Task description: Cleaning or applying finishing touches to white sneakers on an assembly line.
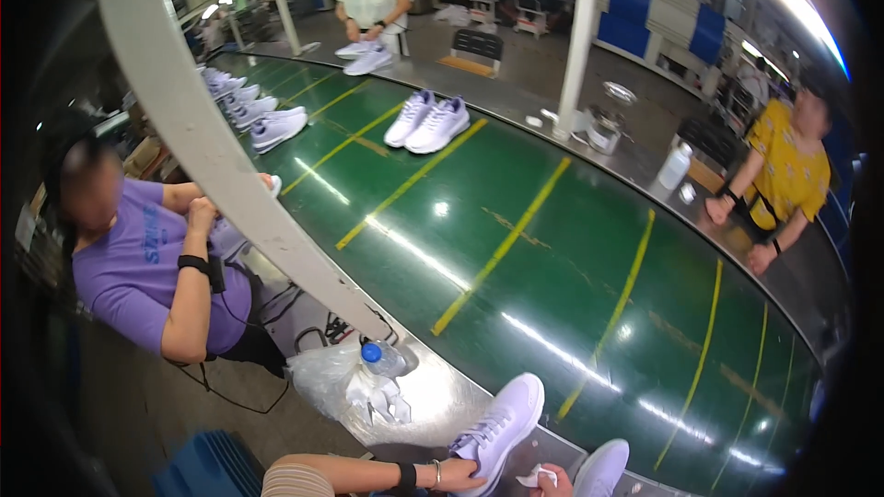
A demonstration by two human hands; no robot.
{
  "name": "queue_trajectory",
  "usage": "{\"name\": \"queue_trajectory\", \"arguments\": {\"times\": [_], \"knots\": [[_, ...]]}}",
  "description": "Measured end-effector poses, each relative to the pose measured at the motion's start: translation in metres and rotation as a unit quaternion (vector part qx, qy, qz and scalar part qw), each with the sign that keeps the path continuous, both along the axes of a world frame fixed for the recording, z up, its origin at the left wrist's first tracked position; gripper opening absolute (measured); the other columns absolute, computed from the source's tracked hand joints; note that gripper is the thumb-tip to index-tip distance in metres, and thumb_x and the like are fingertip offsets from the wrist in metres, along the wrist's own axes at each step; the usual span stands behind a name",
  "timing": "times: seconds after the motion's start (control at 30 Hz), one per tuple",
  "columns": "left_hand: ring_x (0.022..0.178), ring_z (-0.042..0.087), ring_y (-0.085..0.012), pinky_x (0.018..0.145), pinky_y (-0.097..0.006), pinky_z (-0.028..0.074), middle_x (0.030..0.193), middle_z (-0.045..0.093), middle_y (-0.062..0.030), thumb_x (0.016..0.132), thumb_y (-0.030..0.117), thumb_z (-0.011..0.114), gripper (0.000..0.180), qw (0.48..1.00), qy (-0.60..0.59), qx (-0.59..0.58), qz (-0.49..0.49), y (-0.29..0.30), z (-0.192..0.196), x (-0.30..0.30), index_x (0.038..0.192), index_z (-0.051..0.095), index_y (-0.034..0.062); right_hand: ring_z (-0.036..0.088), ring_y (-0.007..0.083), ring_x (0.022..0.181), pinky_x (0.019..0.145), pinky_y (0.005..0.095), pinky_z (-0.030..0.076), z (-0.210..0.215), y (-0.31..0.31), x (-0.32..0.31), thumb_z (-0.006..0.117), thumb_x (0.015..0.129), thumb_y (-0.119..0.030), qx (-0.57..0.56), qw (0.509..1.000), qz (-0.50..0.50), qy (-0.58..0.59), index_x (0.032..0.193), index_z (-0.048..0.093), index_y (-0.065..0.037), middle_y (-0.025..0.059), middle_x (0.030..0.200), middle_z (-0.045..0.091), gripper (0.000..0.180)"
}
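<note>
Two lavender sneakers (508,412) sit at the bottom of the head view, by the metal counter (562,449) along a green belt (589,313). My left grip (458,476) grasps the left one near its heel end, toe pointing away from me. Between the pair, my right grip (554,481) pinches a crumpled white wipe (531,477), fingers nearly together.
</note>
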State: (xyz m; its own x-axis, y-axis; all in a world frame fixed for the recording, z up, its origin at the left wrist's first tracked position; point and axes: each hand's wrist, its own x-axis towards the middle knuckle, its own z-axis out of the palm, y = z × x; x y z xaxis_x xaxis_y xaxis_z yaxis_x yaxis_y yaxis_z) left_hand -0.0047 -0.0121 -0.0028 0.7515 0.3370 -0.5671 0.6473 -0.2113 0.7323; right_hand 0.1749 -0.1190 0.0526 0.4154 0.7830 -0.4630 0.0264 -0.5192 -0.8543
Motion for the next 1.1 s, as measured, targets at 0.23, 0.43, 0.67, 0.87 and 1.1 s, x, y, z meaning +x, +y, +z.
{"name": "queue_trajectory", "arguments": {"times": [0.23,0.43,0.67,0.87,1.1], "knots": [[0.066,0.064,-0.0321,0.062,-0.039,0.05,0.067,0.062,-0.0221,0.08,0.054,0.05,0.06,0.994,0.107,0.013,0.034,-0.003,-0.019,-0.011,0.075,0.065,-0.0039,0.057,0.0139,0.086,0.08,0.0273,0.046,-0.036,-0.018,-0.016,0.055,0.087,-0.006,0.138,0.903,-0.255,0.318,0.099,0.058,0.002,0.007,0.094,0.06,0.015],[0.085,0.064,-0.0326,0.072,-0.035,0.049,0.085,0.064,-0.0228,0.084,0.046,0.054,0.052,0.993,0.065,-0.012,0.099,-0.002,-0.014,-0.006,0.095,0.063,-0.0038,0.057,0.0107,0.088,0.076,0.0223,0.047,-0.048,-0.013,-0.039,0.061,0.081,0.002,0.105,0.941,-0.238,0.218,0.104,0.058,0.001,0.0061,0.094,0.06,0.023],[0.085,0.063,-0.0315,0.074,-0.036,0.048,0.088,0.065,-0.0199,0.087,0.042,0.05,0.047,0.994,0.064,-0.018,0.084,-0.005,-0.021,-0.01,0.1,0.062,-0.002,0.057,0.0096,0.075,0.067,0.0238,0.045,-0.081,0.002,-0.056,0.067,0.075,-0.006,0.08,0.991,-0.099,0.034,0.09,0.064,-0.003,0.0034,0.08,0.062,0.016],[0.091,0.059,-0.0383,0.083,-0.04,0.043,0.09,0.061,-0.0271,0.09,0.04,0.043,0.044,0.998,0.039,0.004,0.057,0.0,-0.017,-0.004,0.1,0.062,0.0017,0.059,0.0187,0.071,0.066,0.0292,0.045,-0.096,0.017,-0.053,0.065,0.075,-0.009,0.097,0.985,-0.111,-0.09,0.08,0.059,-0.002,0.0094,0.075,0.061,0.011],[0.096,0.061,-0.0297,0.083,-0.033,0.044,0.096,0.063,-0.0223,0.088,0.043,0.048,0.05,0.995,0.071,-0.037,0.062,0.003,-0.013,0.001,0.102,0.061,-0.004,0.059,0.0232,0.071,0.066,0.0312,0.045,-0.093,0.02,-0.052,0.064,0.074,-0.008,0.101,0.984,-0.123,-0.079,0.079,0.058,-0.002,0.0114,0.075,0.059,0.01]]}}
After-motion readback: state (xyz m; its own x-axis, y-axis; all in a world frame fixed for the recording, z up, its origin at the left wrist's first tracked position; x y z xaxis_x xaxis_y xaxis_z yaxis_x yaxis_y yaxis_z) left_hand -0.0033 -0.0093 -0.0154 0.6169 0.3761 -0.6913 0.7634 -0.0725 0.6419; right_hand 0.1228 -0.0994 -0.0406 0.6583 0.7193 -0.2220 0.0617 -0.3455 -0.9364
